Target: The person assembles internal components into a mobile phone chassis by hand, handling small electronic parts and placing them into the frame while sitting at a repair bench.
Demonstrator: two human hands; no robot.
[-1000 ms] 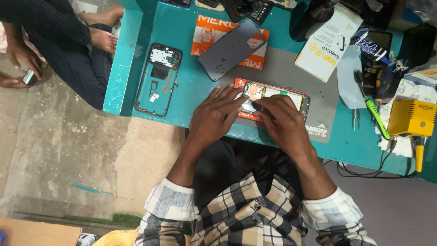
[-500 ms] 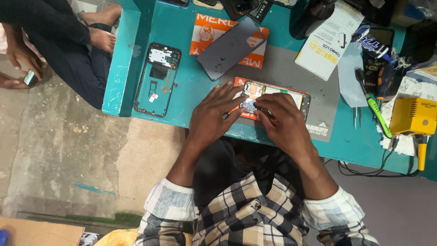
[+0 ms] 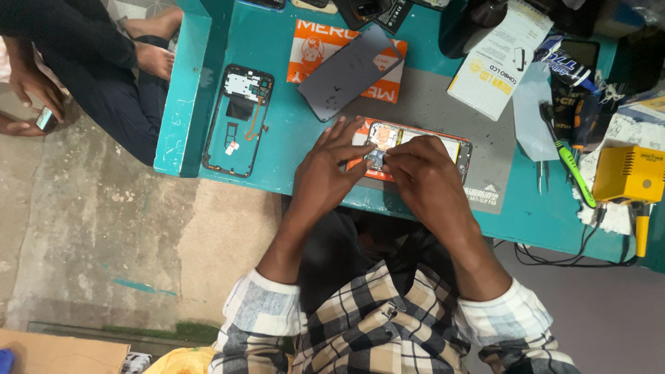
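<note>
A: While the phone (image 3: 415,149) is pinned on the mat (image 3: 443,104) by the left hand (image 3: 325,173), what is risked?
B: Right hand (image 3: 422,173) fingertips are pinched together on a small part; a slip could tear it.

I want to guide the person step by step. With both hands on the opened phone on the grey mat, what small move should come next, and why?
Probably keep the left hand pressing the opened phone flat, and let the right hand finish its fingertip work at the phone's upper part. Both hands already meet there, the phone lies on the grey mat, and neither hand holds a tool.
</note>
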